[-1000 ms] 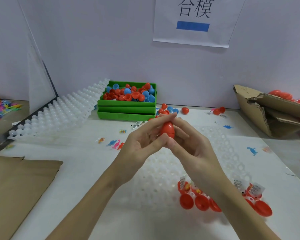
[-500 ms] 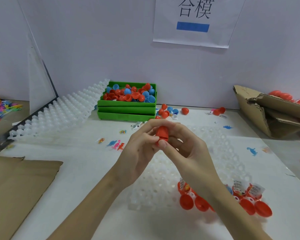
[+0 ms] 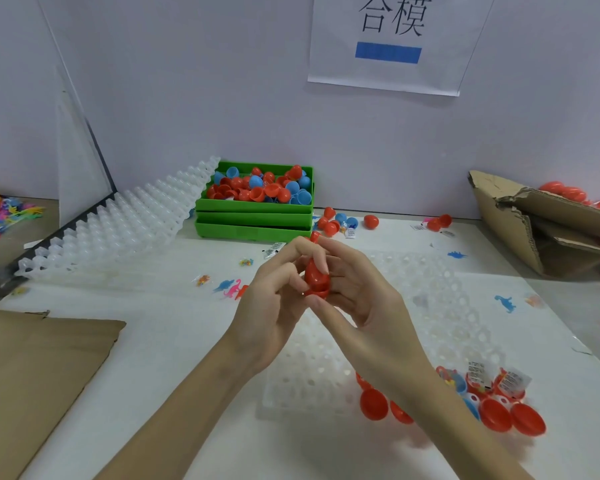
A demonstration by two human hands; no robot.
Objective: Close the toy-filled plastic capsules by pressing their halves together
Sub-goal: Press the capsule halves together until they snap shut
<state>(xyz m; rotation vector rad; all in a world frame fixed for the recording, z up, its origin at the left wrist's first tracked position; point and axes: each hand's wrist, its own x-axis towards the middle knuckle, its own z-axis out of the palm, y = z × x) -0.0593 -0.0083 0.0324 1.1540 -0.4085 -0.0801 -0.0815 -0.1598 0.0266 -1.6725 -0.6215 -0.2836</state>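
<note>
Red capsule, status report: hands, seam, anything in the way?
Left hand and right hand both grip the red capsule. Seam visible near its lower end; fully shut unclear. Nothing blocking; open capsules wait at near right.

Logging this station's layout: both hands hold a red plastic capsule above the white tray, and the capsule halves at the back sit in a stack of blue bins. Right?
One detail is off: the stacked plastic bins are green, not blue, as the head view shows. The rest stands: left hand and right hand hold the red plastic capsule above the white dimpled plastic tray.
</note>
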